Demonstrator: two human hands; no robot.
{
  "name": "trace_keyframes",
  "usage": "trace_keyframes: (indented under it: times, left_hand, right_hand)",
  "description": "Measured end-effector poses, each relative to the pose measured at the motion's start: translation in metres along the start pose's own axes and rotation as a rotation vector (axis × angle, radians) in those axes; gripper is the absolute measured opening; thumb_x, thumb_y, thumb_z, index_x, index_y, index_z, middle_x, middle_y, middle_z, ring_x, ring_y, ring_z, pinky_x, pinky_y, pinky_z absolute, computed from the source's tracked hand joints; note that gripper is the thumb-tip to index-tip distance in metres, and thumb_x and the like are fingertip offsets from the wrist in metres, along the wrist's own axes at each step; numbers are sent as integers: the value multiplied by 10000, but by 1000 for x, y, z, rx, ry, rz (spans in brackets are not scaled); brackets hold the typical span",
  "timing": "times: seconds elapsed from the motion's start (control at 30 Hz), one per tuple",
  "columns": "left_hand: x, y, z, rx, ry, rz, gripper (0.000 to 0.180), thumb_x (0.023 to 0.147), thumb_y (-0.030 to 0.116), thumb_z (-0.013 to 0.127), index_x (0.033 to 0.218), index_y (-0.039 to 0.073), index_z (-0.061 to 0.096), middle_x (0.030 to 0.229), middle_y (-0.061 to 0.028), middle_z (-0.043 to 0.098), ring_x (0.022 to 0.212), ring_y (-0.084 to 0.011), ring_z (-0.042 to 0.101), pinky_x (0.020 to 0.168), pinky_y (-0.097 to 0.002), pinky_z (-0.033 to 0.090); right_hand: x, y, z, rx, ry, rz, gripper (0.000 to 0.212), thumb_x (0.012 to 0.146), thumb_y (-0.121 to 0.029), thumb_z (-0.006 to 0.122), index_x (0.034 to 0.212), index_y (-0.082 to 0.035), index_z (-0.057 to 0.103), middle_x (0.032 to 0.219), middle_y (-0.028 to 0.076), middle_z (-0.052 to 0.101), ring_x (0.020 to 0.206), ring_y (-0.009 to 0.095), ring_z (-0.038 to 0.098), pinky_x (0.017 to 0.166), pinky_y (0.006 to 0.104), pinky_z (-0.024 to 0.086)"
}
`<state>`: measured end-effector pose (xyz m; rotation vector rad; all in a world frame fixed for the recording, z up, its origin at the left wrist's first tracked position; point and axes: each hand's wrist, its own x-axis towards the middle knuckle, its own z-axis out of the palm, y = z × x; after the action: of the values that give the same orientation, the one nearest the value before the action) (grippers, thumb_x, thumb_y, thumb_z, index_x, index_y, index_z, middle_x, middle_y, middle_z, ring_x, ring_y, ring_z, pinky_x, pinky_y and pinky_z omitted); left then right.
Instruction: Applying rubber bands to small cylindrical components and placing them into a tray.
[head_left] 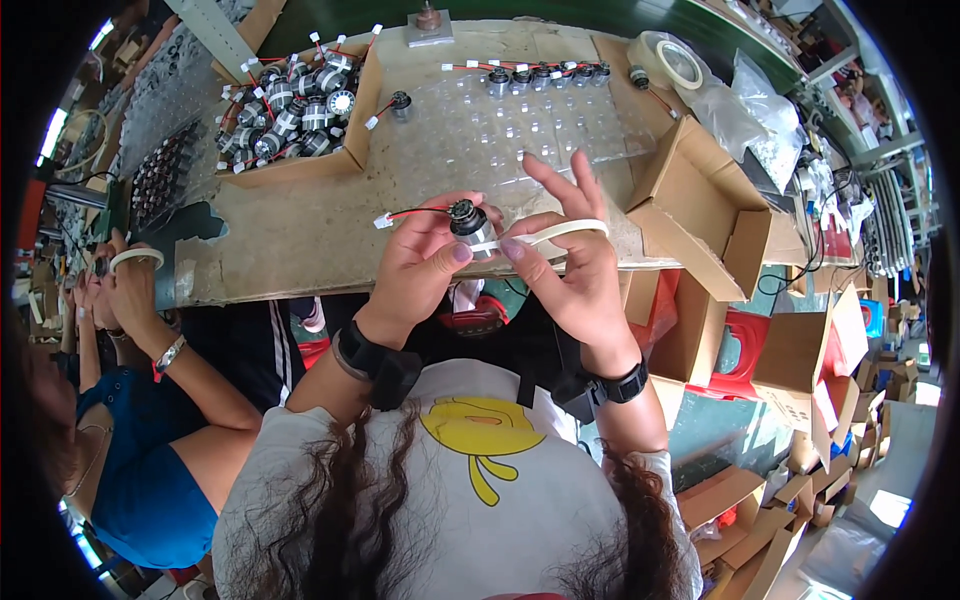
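My left hand (pixel 412 272) is closed around a small silver motor (pixel 476 238) with a black top, held upright above the table's near edge. Red and black wires leave the motor to the left and end in a white connector (pixel 383 221). My right hand (pixel 583 285) pinches white tape (pixel 556 230) between thumb and forefinger at the motor's right side, while its other fingers are raised and spread. The tape curves back over the right fingers as a narrow band, and a short stretch of it lies against the motor's side.
An open cardboard box (pixel 362 125) full of wired motors stands at the back left, with one loose motor (pixel 401 104) beside it. Several motors stand in a clear plastic tray (pixel 450 130). Tape rolls (pixel 680 64) and an empty carton (pixel 700 205) lie right; a co-worker's hand (pixel 130 290) is left.
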<state>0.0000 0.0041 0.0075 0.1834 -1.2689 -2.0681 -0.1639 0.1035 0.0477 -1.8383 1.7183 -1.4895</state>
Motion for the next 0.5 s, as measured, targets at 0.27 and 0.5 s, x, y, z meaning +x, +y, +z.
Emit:
trace_keyframes:
  times: [0.27, 0.5]
  left_hand:
    - [-2, -4, -5, 14, -45, -24, 521, 901, 198, 640, 1341, 19, 427, 1257, -117, 538, 1201, -256, 510, 1000, -414, 438]
    - [-1, -8, 1, 19, -29, 11, 523, 896, 168, 647, 1342, 27, 413, 1265, -122, 531, 1190, -253, 514, 1011, -403, 428]
  right_hand:
    - [2, -21, 5, -402, 141, -106, 73, 752, -143, 734, 823, -155, 730, 1397, 58, 492, 1442, 371, 130, 1129, 578, 3]
    - [-9, -12, 17, -764, 276, -309, 75, 751, -210, 724, 824, -229, 721, 1386, 2, 502, 1431, 359, 151, 1136, 561, -52]
